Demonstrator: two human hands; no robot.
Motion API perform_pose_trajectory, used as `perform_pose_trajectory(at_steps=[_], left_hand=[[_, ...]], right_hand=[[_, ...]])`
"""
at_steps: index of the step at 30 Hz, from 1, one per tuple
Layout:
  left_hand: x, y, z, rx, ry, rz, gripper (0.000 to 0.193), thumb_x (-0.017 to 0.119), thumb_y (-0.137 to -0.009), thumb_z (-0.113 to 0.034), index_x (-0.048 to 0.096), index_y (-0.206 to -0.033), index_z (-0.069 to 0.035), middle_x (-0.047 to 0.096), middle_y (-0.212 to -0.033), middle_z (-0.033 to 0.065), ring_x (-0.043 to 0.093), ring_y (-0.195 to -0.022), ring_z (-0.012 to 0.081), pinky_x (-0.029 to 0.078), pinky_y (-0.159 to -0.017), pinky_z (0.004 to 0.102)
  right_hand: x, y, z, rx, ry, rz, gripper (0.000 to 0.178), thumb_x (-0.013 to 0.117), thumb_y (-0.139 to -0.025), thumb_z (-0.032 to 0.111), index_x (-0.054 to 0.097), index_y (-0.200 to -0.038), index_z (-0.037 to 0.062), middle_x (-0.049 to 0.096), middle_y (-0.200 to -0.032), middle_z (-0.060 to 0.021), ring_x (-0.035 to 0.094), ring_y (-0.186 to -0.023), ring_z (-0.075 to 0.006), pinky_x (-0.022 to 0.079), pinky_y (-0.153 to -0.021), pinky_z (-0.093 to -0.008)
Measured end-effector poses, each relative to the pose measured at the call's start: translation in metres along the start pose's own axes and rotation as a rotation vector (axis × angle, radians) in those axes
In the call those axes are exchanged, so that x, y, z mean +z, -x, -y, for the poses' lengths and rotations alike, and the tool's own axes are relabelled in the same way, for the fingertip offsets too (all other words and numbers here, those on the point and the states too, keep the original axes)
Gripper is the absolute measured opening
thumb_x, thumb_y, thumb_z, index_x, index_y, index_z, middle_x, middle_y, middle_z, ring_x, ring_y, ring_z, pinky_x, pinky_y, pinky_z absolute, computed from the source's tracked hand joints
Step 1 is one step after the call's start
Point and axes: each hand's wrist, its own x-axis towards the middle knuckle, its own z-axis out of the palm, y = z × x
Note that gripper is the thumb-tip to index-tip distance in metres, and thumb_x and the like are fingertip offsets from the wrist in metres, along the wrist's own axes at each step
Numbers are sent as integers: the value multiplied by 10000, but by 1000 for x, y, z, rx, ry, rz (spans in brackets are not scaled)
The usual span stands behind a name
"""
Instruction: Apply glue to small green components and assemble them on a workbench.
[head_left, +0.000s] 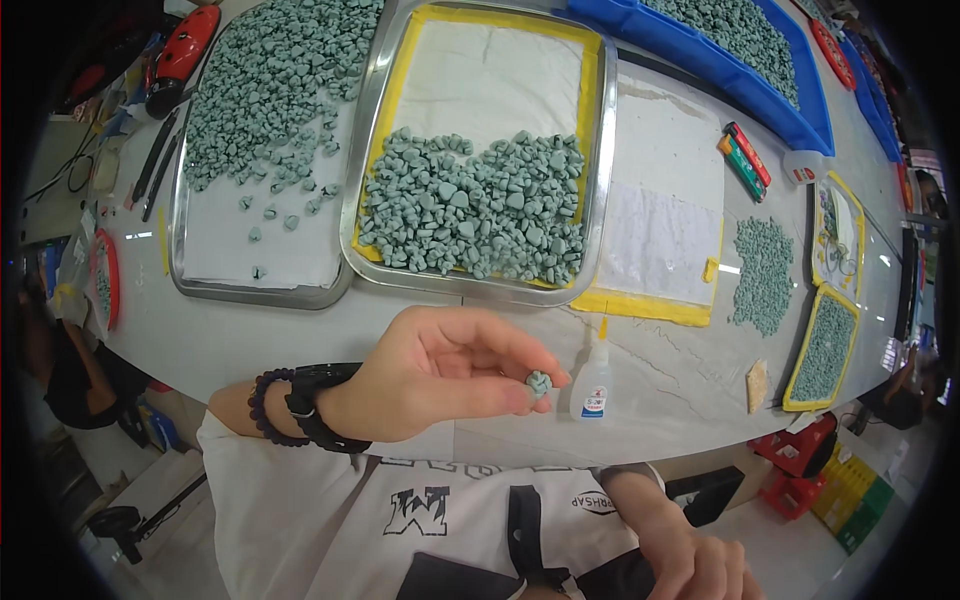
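My left hand [440, 375] is raised palm up over the table's near edge, with a small grey-green moulded piece [539, 383] pinched between thumb and fingertips. A dark watch and a bead bracelet sit on that wrist. My right hand [705, 565] hangs low by my lap at the bottom edge, fingers curled loosely; whether it holds anything is hidden. Just right of the held piece stands a small white glue bottle [594, 378]. Straight ahead lies a steel tray [600, 150] lined in yellow and white, its near half heaped with the same grey-green pieces [475, 210].
A second steel tray [250, 292] at left holds more pieces. A white sheet with yellow tape [662, 225] lies right of the middle tray, with a loose pile [762, 270], small yellow trays [823, 350], blue bins [740, 85] and coloured markers [745, 160] beyond.
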Motion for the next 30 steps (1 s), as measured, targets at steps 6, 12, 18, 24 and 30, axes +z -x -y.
perform_pose_trajectory(at_steps=[6, 12, 18, 24, 30], left_hand=[[-9, -7, 2, -57, 84, -27, 246, 558, -785, 142, 569, -1010, 46, 597, -1040, 228, 633, -875, 229, 534, -776, 315], [-38, 17, -17, 296, -379, -56, 232, 529, -768, 144, 578, -972, 47, 600, -1002, 198, 620, -825, 194, 523, -735, 286], [-83, 27, -69, 529, -1486, -676, 271, 624, -736, 78, 636, -994, -5, 607, -1034, 90, 580, -814, 124, 473, -687, 235], [-48, -56, -73, 851, -1785, -335, 184, 626, -728, 2, 650, -906, -40, 611, -911, 90, 557, -760, 225, 467, -680, 325], [-89, -90, -64, 624, -1994, -140, 111, 596, -737, -35, 632, -842, -37, 593, -840, 94, 556, -768, 270, 467, -705, 367]], right_hand=[[-3, -5, -5, -14, -94, 56, 81, 559, -818, 133, 603, -774, 80, 610, -832, -88, 593, -809, -223, 505, -703, -374], [-11, -2, 2, -7, -71, 155, 177, 507, -868, 159, 623, -767, 72, 614, -855, -105, 602, -860, -231, 528, -694, -362], [-7, 1, -17, -619, 49, 64, 188, 473, -875, 88, 609, -747, 68, 624, -863, -104, 599, -900, -233, 517, -766, -372], [-29, 5, 17, 292, 127, 506, 151, 505, -903, 111, 652, -899, 76, 599, -1115, -120, 583, -996, -301, 521, -805, -371], [-44, 41, 40, 810, 1537, 221, 469, 756, -646, 295, 583, -1024, 76, 560, -922, -130, 523, -755, -243, 426, -636, -352]])
